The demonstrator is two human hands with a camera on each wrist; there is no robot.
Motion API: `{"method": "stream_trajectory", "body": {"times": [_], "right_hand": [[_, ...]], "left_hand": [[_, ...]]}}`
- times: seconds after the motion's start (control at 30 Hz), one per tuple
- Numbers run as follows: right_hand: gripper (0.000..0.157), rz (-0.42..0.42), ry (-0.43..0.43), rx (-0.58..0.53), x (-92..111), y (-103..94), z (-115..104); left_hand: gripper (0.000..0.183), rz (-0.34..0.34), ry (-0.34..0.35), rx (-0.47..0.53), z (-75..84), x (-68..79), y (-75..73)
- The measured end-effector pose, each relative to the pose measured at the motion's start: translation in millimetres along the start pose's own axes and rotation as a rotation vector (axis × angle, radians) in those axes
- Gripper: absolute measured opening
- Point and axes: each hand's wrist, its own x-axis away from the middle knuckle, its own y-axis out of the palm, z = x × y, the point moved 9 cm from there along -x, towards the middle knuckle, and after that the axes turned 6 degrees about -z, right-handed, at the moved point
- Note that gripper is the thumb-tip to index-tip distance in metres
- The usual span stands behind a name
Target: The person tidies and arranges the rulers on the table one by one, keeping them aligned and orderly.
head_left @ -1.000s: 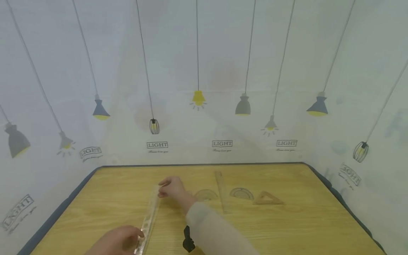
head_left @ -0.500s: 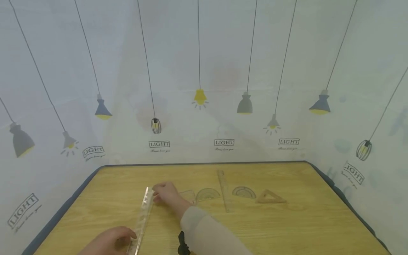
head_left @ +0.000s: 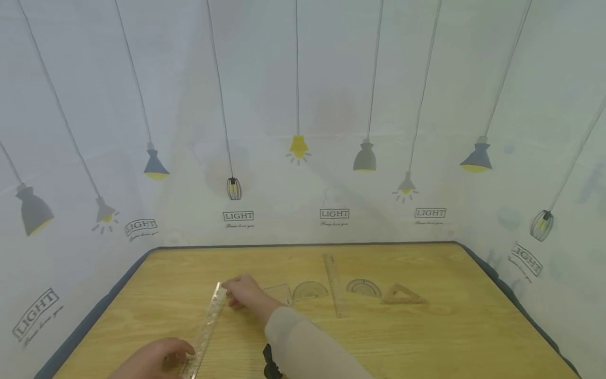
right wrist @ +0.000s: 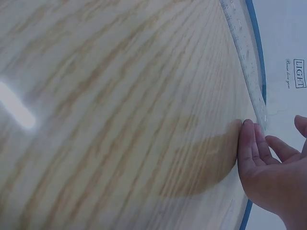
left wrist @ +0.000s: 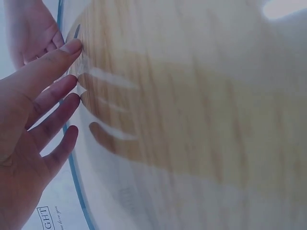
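Note:
A clear plastic ruler (head_left: 206,327) slants across the left part of the wooden table (head_left: 426,342) in the head view. My left hand (head_left: 153,357) holds its near end, the index finger and thumb at its edge. At its far end, my right hand (head_left: 246,292) pinches the corner with its fingertips. In the left wrist view the fingers of the left hand (left wrist: 33,108) are spread, with the thumb tip up at the ruler. The right wrist view shows the fingers of the right hand (right wrist: 261,163) low at the table, beside the ruler's end.
Right of the right hand lie a clear flat piece (head_left: 280,292), partly behind the arm, a clear protractor (head_left: 310,290), a second clear ruler (head_left: 335,287), another protractor (head_left: 363,287) and an orange-brown set square (head_left: 402,296). A pale wall (head_left: 298,79) printed with lamps rises behind.
Both hands have moved left with the ruler between them. The clear piece beside the right arm shows more now. The other drawing tools have stayed in place.

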Motion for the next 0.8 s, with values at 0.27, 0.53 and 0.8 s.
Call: {"method": "stream_trajectory", "body": {"times": [0.27, 0.53, 0.8], "right_hand": [[0.034, -0.04, 0.014, 0.063, -3, 2.3, 2], [0.034, -0.061, -0.017, 0.074, 0, -0.2, -2], [0.032, -0.042, -0.039, 0.125, 4, -18.8, -4]], "left_hand": [[0.033, -0.019, -0.051, 0.009, -2.6, -4.1, 3.5], [0.04, 0.023, 0.001, -0.024, 4.5, -5.1, -2.2], [0.036, 0.078, 0.025, -0.06, 24.0, -18.2, -12.8]]}}
